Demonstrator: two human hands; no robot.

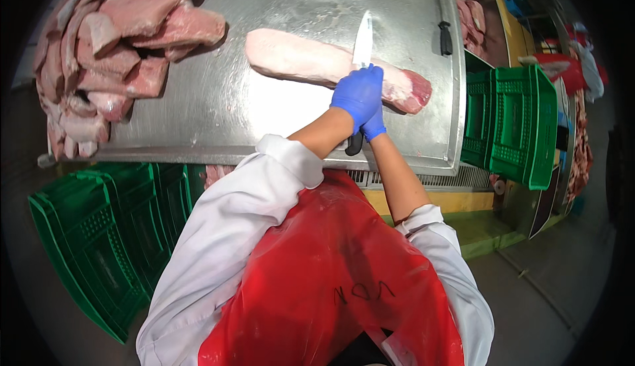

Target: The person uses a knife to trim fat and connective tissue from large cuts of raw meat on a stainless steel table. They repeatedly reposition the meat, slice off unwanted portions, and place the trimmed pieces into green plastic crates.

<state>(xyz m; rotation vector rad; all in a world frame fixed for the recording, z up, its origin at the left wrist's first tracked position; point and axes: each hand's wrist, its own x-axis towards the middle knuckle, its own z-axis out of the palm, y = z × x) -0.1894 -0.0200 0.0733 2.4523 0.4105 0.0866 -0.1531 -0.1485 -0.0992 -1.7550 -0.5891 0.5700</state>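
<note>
Both my hands, in blue gloves, meet at the handle of a knife [362, 43] over the steel table [218, 111]. My left hand [356, 96] is closed over the front of the handle and lies on top. Mostly hidden beneath it, my right hand [376, 122] is closed at the same handle; its fingers do not show. The black handle end sticks out below my wrists, and the bright blade points away from me. Under the knife and hands lies a long pale slab of meat [291, 55], its red cut end [418, 92] at the right.
Many meat pieces [119, 55] are heaped at the table's left. A black-handled rod-like tool [445, 35] lies along the right edge. Green crates [512, 118] stand at the right, and more green crates [99, 234] at the lower left. Meat fills a bin [471, 19] beyond the right edge.
</note>
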